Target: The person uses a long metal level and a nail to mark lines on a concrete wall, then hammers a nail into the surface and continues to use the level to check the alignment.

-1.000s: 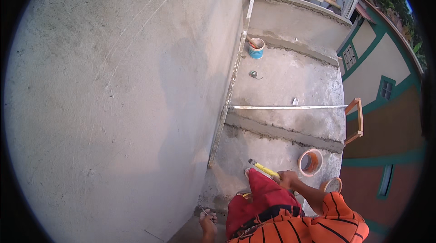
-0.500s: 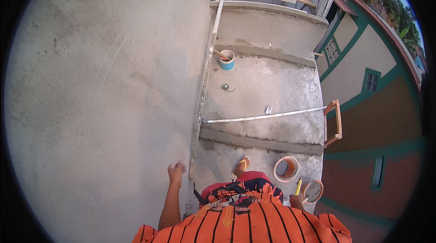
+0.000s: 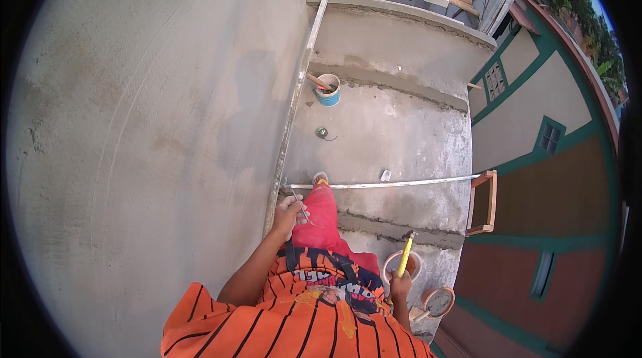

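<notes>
The person stands on a narrow concrete ledge (image 3: 394, 137) that runs between a tall plastered wall (image 3: 147, 124) on the left and an open drop on the right, where a green-trimmed building (image 3: 535, 157) lies below. A long metal straightedge (image 3: 294, 97) stands against the wall's foot, and a second straightedge (image 3: 394, 185) lies across the ledge from the wall to the outer edge, beside a small wooden frame (image 3: 487, 201) at the brink. Free floor lies beyond that bar, up to a raised step.

The left hand (image 3: 289, 214) is clenched around a thin metal nail (image 3: 298, 203) close to the wall's base. The right hand (image 3: 400, 286) grasps a yellow-handled hammer (image 3: 404, 256), its head pointing up, near the outer edge.

Just beside the hammer sits an orange-rimmed bucket (image 3: 400, 266); its contents cannot be made out. A round pan (image 3: 439, 302) lies nearby. Farther along, a blue-and-white bucket (image 3: 328, 90) holds a stick-like tool.
</notes>
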Available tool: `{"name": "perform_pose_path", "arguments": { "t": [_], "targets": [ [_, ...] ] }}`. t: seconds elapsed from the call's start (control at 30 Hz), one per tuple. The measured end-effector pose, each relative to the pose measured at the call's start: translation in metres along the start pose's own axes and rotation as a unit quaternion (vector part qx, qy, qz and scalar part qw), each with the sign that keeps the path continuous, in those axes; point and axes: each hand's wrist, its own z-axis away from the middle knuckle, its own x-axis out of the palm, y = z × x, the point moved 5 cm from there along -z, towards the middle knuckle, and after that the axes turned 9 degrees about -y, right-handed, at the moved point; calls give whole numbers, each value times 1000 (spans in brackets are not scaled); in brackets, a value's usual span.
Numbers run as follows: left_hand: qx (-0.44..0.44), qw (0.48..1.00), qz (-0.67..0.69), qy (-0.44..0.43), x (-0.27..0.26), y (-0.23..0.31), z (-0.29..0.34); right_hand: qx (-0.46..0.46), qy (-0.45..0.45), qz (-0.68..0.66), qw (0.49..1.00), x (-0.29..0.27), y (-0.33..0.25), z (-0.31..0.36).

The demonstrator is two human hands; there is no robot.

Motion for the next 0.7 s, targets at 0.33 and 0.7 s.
{"name": "perform_pose_path", "arguments": {
  "t": [0.33, 0.7],
  "targets": [
    [-29, 996, 84, -26, 28, 96, -253, -16, 15, 41, 999, 28, -93, -171],
    [181, 971, 155, 31, -2, 424, -486, -227, -95, -158, 956, 86, -549, -326]
  ]
}}
